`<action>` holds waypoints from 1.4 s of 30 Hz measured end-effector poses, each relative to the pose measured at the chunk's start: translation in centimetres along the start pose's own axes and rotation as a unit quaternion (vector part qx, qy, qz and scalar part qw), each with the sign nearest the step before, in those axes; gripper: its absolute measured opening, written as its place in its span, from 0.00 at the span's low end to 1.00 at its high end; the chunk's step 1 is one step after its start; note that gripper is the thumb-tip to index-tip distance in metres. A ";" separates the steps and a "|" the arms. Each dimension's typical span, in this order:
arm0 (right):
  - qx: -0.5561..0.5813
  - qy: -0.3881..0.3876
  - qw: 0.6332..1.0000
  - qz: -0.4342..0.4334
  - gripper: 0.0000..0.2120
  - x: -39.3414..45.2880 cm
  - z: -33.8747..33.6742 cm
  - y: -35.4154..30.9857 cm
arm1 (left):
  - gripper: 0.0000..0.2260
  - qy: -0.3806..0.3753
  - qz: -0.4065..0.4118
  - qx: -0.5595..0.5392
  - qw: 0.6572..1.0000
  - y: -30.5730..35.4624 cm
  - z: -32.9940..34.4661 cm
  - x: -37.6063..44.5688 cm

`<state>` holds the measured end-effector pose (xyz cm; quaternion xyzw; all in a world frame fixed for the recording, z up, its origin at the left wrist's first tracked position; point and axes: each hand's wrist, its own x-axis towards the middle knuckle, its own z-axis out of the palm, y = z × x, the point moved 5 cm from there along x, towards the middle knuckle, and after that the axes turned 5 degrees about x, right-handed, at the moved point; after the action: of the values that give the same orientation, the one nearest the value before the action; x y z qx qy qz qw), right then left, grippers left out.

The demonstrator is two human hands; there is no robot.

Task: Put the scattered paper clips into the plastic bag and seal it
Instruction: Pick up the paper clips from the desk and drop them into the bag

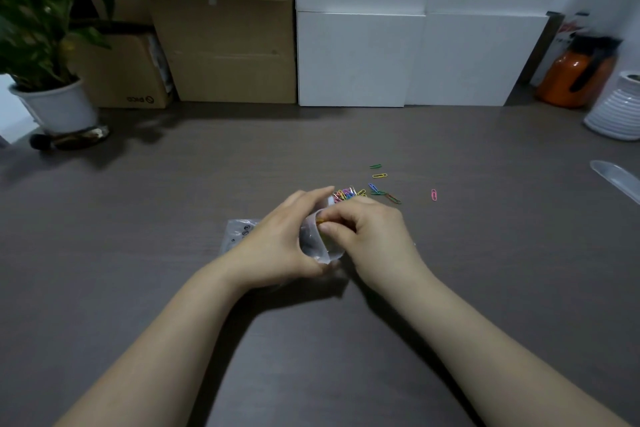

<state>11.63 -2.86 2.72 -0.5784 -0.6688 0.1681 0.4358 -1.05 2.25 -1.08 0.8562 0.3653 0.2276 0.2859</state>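
On the grey counter, right-hand fingers pinched an orange clip at the mouth of the plastic bag, which the left hand gripped, while the loose paper clips lay just beyond.

An office storeroom or stock corner, judging by its contents. Brown cardboard boxes and plain white boxes are stacked against the wall behind a dark wood-grain worktop. A potted plant stands at the far left, an orange jug at the far right, and coloured paper clips lie scattered mid-worktop.
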 end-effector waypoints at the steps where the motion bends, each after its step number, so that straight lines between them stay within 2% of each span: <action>1: 0.011 -0.012 1.000 0.003 0.06 -0.1 0.2 -0.1 | 0.42 0.001 0.002 0.004 1.000 -0.1 -0.1 0.0; 5: -0.003 -0.101 0.995 -0.013 0.09 -0.6 1.1 -0.7 | 0.42 -0.003 0.003 -0.007 1.000 -0.2 -0.2 0.1; 8: 0.018 -0.069 0.997 -0.003 0.12 0.4 -1.3 -0.1 | 0.42 0.020 -0.003 -0.010 1.000 -0.2 -0.6 0.0; 11: -0.073 -0.072 0.992 0.075 0.12 1.5 -5.2 2.6 | 0.42 0.033 -0.007 -0.001 0.999 -0.3 -0.9 -0.1; 14: -0.126 -0.143 0.954 0.233 0.16 0.6 -8.0 6.1 | 0.42 0.033 -0.006 0.004 0.999 -0.4 -1.0 -0.1; 15: -0.156 -0.163 0.939 0.261 0.18 0.2 -8.4 6.8 | 0.41 0.031 -0.005 0.007 0.999 -0.4 -1.0 0.0; 18: -0.261 -0.221 0.899 0.274 0.25 -0.6 -7.8 7.1 | 0.41 0.027 -0.003 0.015 1.000 -0.4 -0.8 0.0; 22: -0.257 -0.305 0.877 0.267 0.43 -1.5 -5.6 5.5 | 0.42 0.033 -0.007 0.011 0.999 -0.5 -1.1 0.0; 24: -0.278 -0.323 0.867 0.257 0.47 -2.1 -4.5 4.8 | 0.43 0.039 -0.013 0.005 0.999 -0.6 -1.4 0.0; 28: -0.275 -0.294 0.884 0.236 0.42 -2.1 -2.4 3.7 | 0.42 0.048 -0.017 0.009 0.999 -0.9 -1.7 0.0; 33: -0.226 -0.223 0.925 0.211 0.27 -0.4 -1.1 4.6 | 0.42 0.050 -0.019 0.018 0.998 -0.9 -1.8 -0.1; 36: -0.185 -0.149 0.953 0.190 0.19 0.5 -0.6 5.3 | 0.41 0.050 -0.017 0.021 0.998 -1.0 -1.9 -0.2; 39: -0.133 -0.096 0.973 0.161 0.16 1.1 0.0 5.3 | 0.42 0.051 -0.017 0.021 0.998 -1.0 -1.8 -0.2; 42: -0.088 -0.042 0.985 0.139 0.17 1.5 -0.7 4.9 | 0.43 0.054 -0.018 0.016 0.998 -1.2 -1.8 -0.1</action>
<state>15.34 -0.30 0.13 -0.6941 -0.6120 0.1919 0.3269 -2.76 3.46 -0.54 0.8404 0.3995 0.2622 0.2558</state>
